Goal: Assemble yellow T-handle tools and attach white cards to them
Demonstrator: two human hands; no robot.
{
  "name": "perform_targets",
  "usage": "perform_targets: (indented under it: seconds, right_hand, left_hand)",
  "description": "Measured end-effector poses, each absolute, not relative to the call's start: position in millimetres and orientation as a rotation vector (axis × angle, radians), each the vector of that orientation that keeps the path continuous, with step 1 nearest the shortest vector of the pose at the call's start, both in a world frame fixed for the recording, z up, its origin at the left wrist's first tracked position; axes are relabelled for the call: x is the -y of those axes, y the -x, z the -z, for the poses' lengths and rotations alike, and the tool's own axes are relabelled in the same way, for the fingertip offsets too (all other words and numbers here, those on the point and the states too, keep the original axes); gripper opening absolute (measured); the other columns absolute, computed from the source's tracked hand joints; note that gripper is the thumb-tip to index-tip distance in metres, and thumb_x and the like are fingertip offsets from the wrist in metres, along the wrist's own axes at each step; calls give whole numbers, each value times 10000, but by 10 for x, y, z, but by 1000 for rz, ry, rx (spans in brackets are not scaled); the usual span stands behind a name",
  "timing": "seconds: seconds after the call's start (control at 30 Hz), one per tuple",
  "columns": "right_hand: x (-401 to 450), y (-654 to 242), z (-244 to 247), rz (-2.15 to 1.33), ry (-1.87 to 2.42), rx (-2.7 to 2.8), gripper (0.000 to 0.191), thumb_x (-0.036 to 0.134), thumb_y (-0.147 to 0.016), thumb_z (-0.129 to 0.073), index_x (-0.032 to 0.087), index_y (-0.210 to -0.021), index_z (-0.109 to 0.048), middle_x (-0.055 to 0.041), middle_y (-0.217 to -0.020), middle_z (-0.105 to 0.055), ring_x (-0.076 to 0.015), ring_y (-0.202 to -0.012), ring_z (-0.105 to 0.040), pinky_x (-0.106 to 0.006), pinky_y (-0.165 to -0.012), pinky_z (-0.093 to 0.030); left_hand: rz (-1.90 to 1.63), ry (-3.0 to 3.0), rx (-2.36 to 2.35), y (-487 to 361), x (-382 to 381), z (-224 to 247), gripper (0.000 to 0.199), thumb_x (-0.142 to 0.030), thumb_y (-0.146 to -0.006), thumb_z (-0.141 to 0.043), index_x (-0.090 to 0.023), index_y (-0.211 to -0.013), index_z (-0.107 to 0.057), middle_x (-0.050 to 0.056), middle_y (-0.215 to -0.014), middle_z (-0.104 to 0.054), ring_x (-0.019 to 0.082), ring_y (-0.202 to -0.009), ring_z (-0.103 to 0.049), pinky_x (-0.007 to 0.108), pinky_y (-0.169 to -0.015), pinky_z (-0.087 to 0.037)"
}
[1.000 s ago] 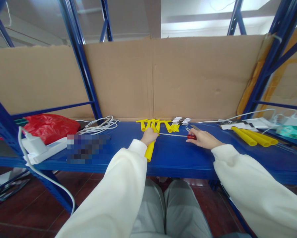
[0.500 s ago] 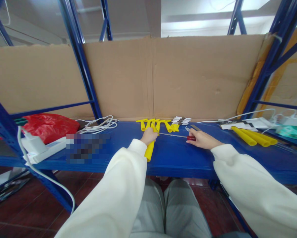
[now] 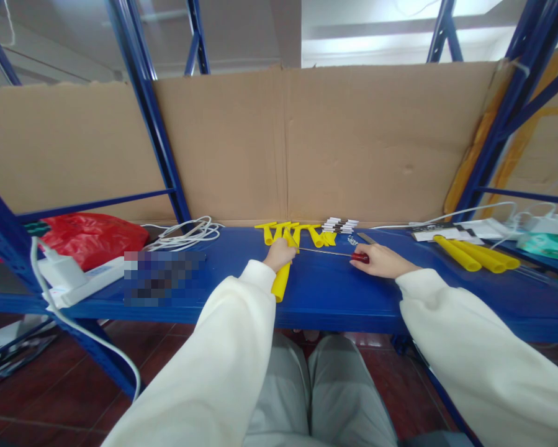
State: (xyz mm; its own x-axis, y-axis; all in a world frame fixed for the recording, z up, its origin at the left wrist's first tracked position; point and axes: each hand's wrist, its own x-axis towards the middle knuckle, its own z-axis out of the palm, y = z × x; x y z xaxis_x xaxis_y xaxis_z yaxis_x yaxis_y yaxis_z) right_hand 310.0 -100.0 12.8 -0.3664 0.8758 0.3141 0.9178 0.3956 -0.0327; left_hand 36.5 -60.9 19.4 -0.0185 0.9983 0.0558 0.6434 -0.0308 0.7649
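**Screwdriver Meeting Yellow Tube Above a Blue Shelf**

From my distant seat I am watching two bare hands working through the head camera. The left hand is wrapping its fingers around the yellow tube, whose wide end is pointing toward the shelf's front edge. The right hand is curling its fingers around the screwdriver's red handle, and the metal shaft is reaching across to the tube beside the left hand. I am not able to tell whether the tip is touching it.

Behind the hands, a row of yellow pieces is lying near the cardboard, with white-and-black pieces stacking up just beside them. Three yellow tubes are resting farther right. On the left, a white cable is lying coiled near a red bag.
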Motion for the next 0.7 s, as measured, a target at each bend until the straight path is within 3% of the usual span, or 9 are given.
perform_targets:
  seconds: [0.07, 0.13, 0.37, 0.43, 0.7]
  right_hand:
    - [995, -3111, -121, 205, 1571, 2348, 50, 285, -838, -587, 242, -856, -571, -31, -759, -704, -200, -675, -665, -285, -636, -451]
    - [984, -3130, -115, 226, 1551, 2336, 73, 233, -804, -584, 253, -857, -538, -7, -732, -684, -186, -643, -644, -275, -615, -434]
    - [920, -3205, -89, 447, 1495, 2293, 47, 235, -818, -563, 252, -835, -523, -13, -737, -678, -190, -657, -626, -263, -574, -380]
    - [910, -3216, -78, 488, 1499, 2276, 12, 257, -855, -552, 246, -854, -551, -30, -777, -704, -195, -673, -639, -266, -572, -381]
    - [900, -3238, -50, 510, 1485, 2261, 197, 355, -941, -541, 251, -1000, -698, -78, -1076, -762, -243, -919, -712, -295, -686, -480]
  left_hand:
    - [-884, -1702, -1684, -373, 612, -196, 141, -90, -830, -562, -132, -768, -682, 67, -645, -663, 209, -671, -707, 278, -680, -575]
    - [-921, -1672, -1656, -382, 611, -199, 142, -92, -838, -567, -135, -744, -663, 50, -627, -639, 189, -632, -684, 259, -630, -554]
    - [-1063, -1482, -1474, -411, 647, -263, 109, -66, -813, -632, -142, -742, -598, -13, -544, -534, 116, -506, -532, 214, -521, -442]
    - [-1060, -1436, -1391, -415, 679, -282, 114, -45, -810, -610, -146, -766, -582, -25, -553, -517, 102, -500, -505, 204, -509, -426]
    - [-953, -1411, -1299, -408, 718, -264, 175, -34, -810, -577, -134, -953, -582, 3, -727, -550, 78, -484, -500, 214, -491, -459]
